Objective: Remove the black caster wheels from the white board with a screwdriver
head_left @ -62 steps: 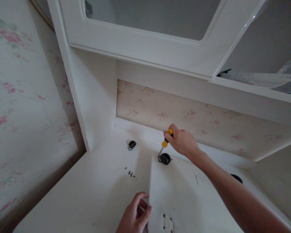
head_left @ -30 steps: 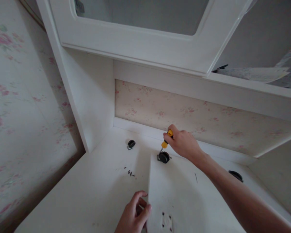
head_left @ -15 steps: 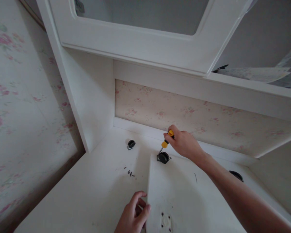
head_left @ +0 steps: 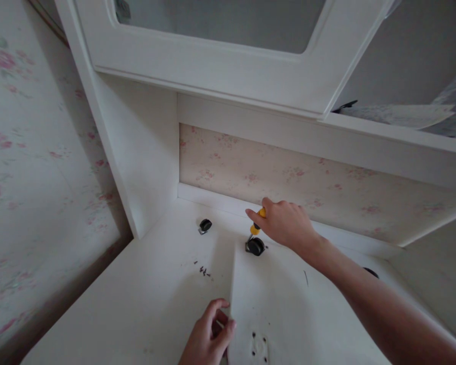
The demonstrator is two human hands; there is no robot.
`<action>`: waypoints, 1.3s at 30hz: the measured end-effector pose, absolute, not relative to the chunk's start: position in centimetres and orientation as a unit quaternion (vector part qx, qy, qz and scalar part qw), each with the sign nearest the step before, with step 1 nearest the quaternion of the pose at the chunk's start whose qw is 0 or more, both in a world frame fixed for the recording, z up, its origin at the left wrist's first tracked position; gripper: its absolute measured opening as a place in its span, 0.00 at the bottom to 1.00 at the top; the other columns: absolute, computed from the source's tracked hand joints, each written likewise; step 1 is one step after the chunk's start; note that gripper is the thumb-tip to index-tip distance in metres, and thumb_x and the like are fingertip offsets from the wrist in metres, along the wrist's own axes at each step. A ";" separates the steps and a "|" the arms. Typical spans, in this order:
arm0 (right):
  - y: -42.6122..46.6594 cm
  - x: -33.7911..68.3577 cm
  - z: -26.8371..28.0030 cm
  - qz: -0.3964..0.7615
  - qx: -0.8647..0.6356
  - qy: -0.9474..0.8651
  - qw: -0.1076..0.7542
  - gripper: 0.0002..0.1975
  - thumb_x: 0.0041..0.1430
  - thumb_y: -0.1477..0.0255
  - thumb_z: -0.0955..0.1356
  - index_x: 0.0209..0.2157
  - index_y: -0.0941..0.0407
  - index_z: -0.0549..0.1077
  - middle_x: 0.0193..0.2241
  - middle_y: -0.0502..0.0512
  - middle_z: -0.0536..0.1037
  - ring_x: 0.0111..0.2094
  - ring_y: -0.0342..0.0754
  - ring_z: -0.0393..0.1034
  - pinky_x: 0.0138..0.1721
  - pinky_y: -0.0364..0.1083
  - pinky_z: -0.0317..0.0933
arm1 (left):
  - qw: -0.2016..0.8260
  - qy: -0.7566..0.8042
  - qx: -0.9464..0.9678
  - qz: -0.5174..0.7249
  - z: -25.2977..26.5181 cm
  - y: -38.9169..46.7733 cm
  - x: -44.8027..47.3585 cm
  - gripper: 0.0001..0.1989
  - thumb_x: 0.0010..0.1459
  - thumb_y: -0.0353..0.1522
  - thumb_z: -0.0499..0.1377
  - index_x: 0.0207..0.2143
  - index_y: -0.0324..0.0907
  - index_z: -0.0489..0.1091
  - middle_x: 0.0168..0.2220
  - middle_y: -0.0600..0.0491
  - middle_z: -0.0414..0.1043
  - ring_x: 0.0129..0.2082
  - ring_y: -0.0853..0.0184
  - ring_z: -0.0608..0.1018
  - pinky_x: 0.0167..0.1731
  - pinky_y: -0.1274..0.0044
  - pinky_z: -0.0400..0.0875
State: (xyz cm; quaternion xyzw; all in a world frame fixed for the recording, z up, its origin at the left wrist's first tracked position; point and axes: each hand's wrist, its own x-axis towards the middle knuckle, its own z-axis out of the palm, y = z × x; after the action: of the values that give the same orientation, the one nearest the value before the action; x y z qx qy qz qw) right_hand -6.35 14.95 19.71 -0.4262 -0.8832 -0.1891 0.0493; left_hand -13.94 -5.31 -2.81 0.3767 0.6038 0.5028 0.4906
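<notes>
A screwdriver [head_left: 255, 229] with a yellow and black handle is in my right hand [head_left: 289, 223], fingers wrapped around it. Its shaft slants down to the plate of a black caster wheel [head_left: 256, 247], which sits at the far left corner of a white board [head_left: 285, 299]. My left hand [head_left: 210, 332] grips the board's left edge between thumb and curled fingers. Closer to me on the board is a pale square mark [head_left: 260, 347] with several dark screw holes. The tip of the screwdriver is hard to make out against the caster.
Another caster [head_left: 204, 226] lies loose on the white desktop [head_left: 110, 304], left of the board. Several small screws [head_left: 203, 271] are scattered in front of it. A black object [head_left: 371, 272] shows partly behind my right forearm. A white cabinet [head_left: 213, 71] overhangs the desktop.
My right hand has rotated on the screwdriver handle, its thumb now stretched out to the left. The screwdriver stays at the caster. My left hand keeps its place on the board edge.
</notes>
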 end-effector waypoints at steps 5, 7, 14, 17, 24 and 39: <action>14.5 -6.5 20.2 -0.179 -0.393 -0.901 0.029 0.27 0.63 0.50 0.55 0.37 0.56 0.73 0.27 0.63 0.77 0.30 0.59 0.74 0.29 0.49 0.59 | 0.497 0.594 0.381 0.504 -2.5 -5.2 -14.0 0.27 0.57 0.51 0.55 0.49 0.40 0.64 0.33 0.50 0.70 0.28 0.68 0.70 0.29 0.77 0.64; 14.6 -6.4 20.3 -0.162 -0.375 -0.912 0.023 0.23 0.63 0.53 0.56 0.37 0.55 0.72 0.28 0.61 0.78 0.30 0.58 0.74 0.29 0.49 0.58 | 0.496 0.594 0.380 0.506 -2.4 -5.2 -13.9 0.27 0.57 0.50 0.55 0.49 0.40 0.64 0.33 0.51 0.69 0.29 0.68 0.70 0.29 0.77 0.64; 15.5 -5.6 20.6 -0.117 -0.373 -0.920 0.009 0.16 0.61 0.57 0.59 0.37 0.53 0.70 0.30 0.58 0.78 0.31 0.56 0.73 0.28 0.47 0.52 | 0.501 0.588 0.376 0.512 -2.6 -5.3 -13.9 0.26 0.58 0.50 0.54 0.50 0.41 0.63 0.33 0.51 0.68 0.30 0.67 0.70 0.30 0.77 0.65; 15.7 -5.1 20.7 -0.088 -0.360 -0.929 0.002 0.14 0.59 0.57 0.61 0.37 0.52 0.70 0.30 0.56 0.78 0.31 0.54 0.73 0.29 0.47 0.51 | 0.500 0.588 0.383 0.508 -2.7 -5.3 -14.0 0.25 0.58 0.49 0.54 0.49 0.40 0.62 0.33 0.51 0.69 0.30 0.68 0.70 0.31 0.76 0.65; 16.0 -4.6 20.9 -0.077 -0.344 -0.936 -0.008 0.13 0.61 0.58 0.61 0.38 0.52 0.69 0.33 0.56 0.79 0.33 0.54 0.73 0.30 0.47 0.52 | 0.493 0.594 0.394 0.499 -2.8 -5.2 -14.0 0.24 0.59 0.48 0.54 0.49 0.40 0.62 0.33 0.51 0.69 0.30 0.67 0.71 0.31 0.76 0.64; 17.0 -4.8 20.7 -0.104 -0.349 -0.931 -0.027 0.19 0.66 0.57 0.55 0.42 0.54 0.68 0.35 0.59 0.79 0.35 0.56 0.74 0.32 0.48 0.58 | 0.497 0.589 0.401 0.495 -2.7 -4.9 -14.5 0.20 0.59 0.44 0.54 0.48 0.41 0.62 0.30 0.53 0.68 0.30 0.66 0.71 0.31 0.76 0.64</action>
State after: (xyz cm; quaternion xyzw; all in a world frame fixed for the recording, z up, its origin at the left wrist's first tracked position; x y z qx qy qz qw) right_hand -4.77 16.97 20.70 -0.3494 -0.9308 -0.1035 -0.0275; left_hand -14.45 -4.88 -2.69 0.4011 0.5889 0.4951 0.4972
